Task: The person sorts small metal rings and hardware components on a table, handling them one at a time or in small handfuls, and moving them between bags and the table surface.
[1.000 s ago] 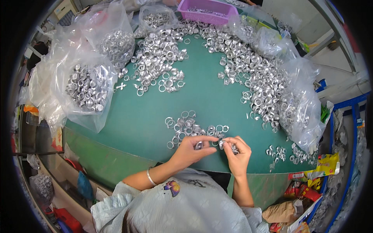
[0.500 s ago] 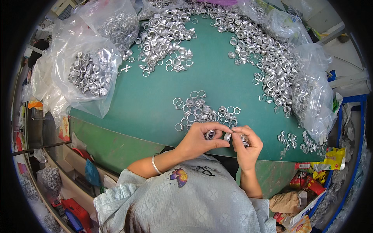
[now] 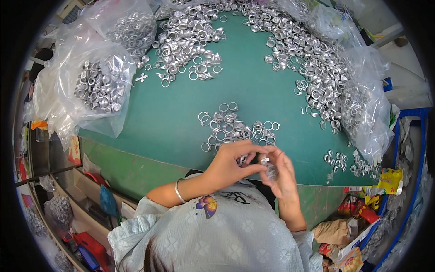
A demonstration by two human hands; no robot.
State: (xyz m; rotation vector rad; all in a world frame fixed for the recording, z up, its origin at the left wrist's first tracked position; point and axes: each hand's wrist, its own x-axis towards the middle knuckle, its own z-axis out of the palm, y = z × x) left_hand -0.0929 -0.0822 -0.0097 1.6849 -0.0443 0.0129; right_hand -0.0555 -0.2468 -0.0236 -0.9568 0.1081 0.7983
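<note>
My left hand [image 3: 226,164] is closed, with silver rings [image 3: 242,159] tucked in its curled fingers. At its fingertips, between the two hands, sits another silver ring [image 3: 264,160]. My right hand [image 3: 285,174] is up against it, fingers bent and partly smeared by motion. A blurred silver ring [image 3: 272,172] shows within that hand; whether there are more I cannot tell. Just beyond both hands a small loose pile of silver rings [image 3: 231,128] lies on the green tabletop [image 3: 172,118].
Large heaps of silver rings lie at the far left [image 3: 186,45] and along the right [image 3: 312,68]. Clear plastic bags [image 3: 122,120] of rings stand at the left and right edges. Small ring clusters [image 3: 335,161] lie near right. A cross-shaped piece [image 3: 141,77] is at left.
My right hand has turned and shifted slightly left, its fingers now blurred. The ring at the left fingertips has changed its angle. The whole view has shifted a little.
</note>
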